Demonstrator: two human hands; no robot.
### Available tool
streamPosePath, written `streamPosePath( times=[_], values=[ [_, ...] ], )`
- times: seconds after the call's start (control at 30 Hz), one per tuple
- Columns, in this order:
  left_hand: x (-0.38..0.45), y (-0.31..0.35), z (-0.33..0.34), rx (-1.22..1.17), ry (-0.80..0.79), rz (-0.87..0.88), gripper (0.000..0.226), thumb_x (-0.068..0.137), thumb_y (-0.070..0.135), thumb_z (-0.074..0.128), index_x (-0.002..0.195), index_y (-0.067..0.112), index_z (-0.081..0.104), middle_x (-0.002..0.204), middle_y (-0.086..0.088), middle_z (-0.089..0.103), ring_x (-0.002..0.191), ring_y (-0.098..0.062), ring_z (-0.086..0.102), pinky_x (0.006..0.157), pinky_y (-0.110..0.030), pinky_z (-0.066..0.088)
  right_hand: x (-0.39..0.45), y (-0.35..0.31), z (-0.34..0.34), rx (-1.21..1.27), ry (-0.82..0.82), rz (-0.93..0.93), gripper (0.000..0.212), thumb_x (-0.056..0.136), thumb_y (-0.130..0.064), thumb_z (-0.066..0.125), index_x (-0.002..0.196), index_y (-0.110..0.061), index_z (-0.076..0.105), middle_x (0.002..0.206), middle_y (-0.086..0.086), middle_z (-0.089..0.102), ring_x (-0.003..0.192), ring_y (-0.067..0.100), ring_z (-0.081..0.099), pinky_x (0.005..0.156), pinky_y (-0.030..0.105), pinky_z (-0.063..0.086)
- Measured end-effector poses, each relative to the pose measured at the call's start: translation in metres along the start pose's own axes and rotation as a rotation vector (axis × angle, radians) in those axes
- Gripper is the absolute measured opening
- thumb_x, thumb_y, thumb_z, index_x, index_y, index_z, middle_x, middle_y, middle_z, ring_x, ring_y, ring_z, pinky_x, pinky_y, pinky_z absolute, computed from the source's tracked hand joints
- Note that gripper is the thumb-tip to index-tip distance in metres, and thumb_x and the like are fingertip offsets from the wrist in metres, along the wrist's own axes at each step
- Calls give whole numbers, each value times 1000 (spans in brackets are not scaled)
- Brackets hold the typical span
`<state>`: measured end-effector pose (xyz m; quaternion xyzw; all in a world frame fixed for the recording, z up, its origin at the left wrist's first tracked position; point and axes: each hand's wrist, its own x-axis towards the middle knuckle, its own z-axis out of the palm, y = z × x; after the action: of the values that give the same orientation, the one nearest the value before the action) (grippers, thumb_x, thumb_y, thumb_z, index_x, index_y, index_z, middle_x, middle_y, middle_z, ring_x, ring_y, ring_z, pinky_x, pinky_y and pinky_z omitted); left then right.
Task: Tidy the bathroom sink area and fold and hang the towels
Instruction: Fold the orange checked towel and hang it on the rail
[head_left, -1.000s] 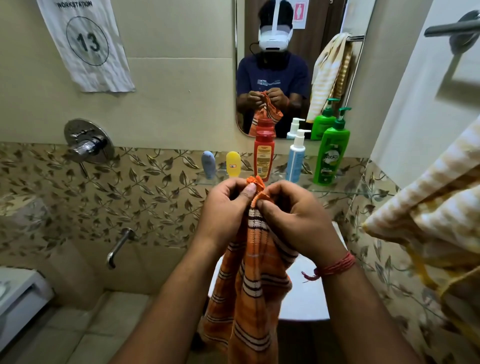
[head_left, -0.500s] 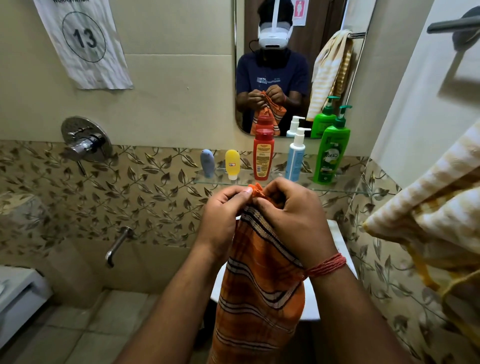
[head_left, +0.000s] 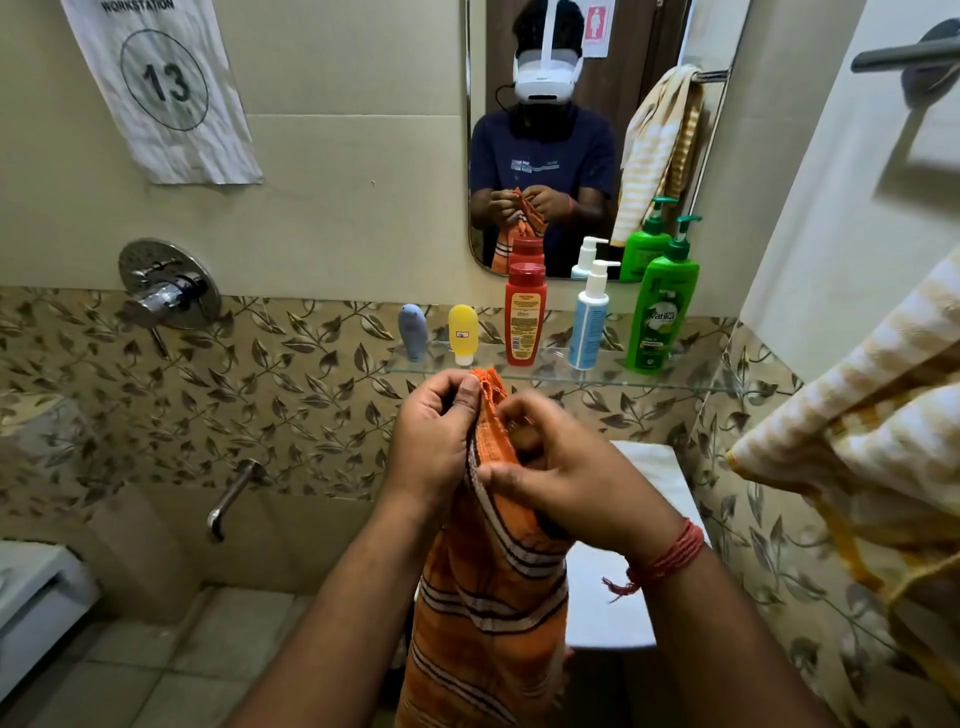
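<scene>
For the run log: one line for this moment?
left hand: pinches orange towel top | right hand: grips same edge | towel hanging

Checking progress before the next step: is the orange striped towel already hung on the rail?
No, the orange striped towel hangs down between the left hand and right hand, which both grip its top edge in front of the glass shelf.

orange towel (head_left: 488, 597) woven cloth, matt; shelf (head_left: 691, 382) clear glass; valve (head_left: 169, 291) shiny chrome; bottles glossy plastic.
</scene>
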<state>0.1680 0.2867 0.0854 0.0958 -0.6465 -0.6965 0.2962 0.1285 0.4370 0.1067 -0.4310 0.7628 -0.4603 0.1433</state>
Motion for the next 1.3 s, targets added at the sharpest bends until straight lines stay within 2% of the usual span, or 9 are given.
streamPosePath(
  times=[0.1, 0.23, 0.43, 0.53, 0.73, 0.93, 1.07, 1.2, 1.3],
  values=[
    [3, 1, -2, 55, 20, 35, 20, 102, 19, 52, 92, 14, 68, 76, 5, 72, 72, -10, 68, 66, -28, 57, -3, -2, 2, -300, -145, -80, 30, 89, -41, 71, 110, -30, 52, 98, -12, 64, 85, 3, 62, 69, 22, 51],
    [11, -3, -9, 95, 120, 33, 21, 103, 21, 52, 91, 20, 69, 76, 7, 71, 71, -9, 68, 64, -26, 55, -9, -9, -5, -696, -255, -57, 29, 89, -50, 63, 102, -24, 61, 94, -5, 65, 84, 13, 59, 75, 37, 52],
    [23, -12, -21, 187, 215, 55, 20, 103, 25, 52, 95, 20, 70, 89, -1, 72, 86, -18, 68, 79, -40, 58, -18, -19, -21, -965, -148, -60, 23, 91, -51, 55, 110, -41, 63, 96, -17, 58, 101, 12, 43, 95, 40, 37],
    [24, -10, -22, 198, 273, 76, 21, 103, 25, 52, 91, 26, 68, 87, 4, 71, 86, -15, 67, 78, -34, 56, -17, -20, -28, -990, -99, -43, 31, 89, -59, 54, 114, -43, 64, 109, -22, 55, 111, 10, 36, 102, 41, 31],
    [24, -10, -23, 115, 373, 72, 24, 104, 24, 50, 88, 28, 67, 75, 12, 66, 71, -4, 61, 66, -27, 49, -20, 2, -41, -863, 80, -45, 35, 82, -63, 59, 106, -37, 66, 122, -14, 39, 115, 9, 36, 95, 29, 42],
    [24, -4, -20, 80, 336, 83, 27, 105, 26, 47, 88, 27, 67, 72, 14, 66, 69, -2, 60, 63, -24, 50, -18, 20, -43, -449, 153, -115, 13, 86, -34, 73, 93, -32, 63, 91, -16, 61, 88, 6, 60, 78, 34, 56],
    [25, -4, -18, 69, 357, 79, 25, 104, 26, 49, 89, 28, 68, 78, 11, 67, 76, -8, 62, 70, -32, 52, -19, 21, -50, -472, 138, -93, 18, 86, -34, 74, 80, -39, 57, 79, -16, 63, 78, 3, 61, 68, 25, 53],
    [19, -1, -12, 139, 301, 114, 23, 105, 27, 47, 94, 26, 67, 85, 8, 69, 81, -9, 65, 74, -32, 56, -19, 23, -63, -432, 258, -89, 11, 85, -29, 76, 83, -27, 66, 71, -14, 64, 71, 3, 61, 58, 12, 41],
    [17, 5, -15, 201, 258, 196, 24, 105, 31, 45, 99, 24, 67, 87, 7, 69, 82, -6, 65, 72, -27, 54, -20, 21, -62, -51, 348, -102, 12, 84, -19, 76, 90, -22, 66, 81, -2, 72, 79, 12, 71, 70, 26, 57]
  ],
)
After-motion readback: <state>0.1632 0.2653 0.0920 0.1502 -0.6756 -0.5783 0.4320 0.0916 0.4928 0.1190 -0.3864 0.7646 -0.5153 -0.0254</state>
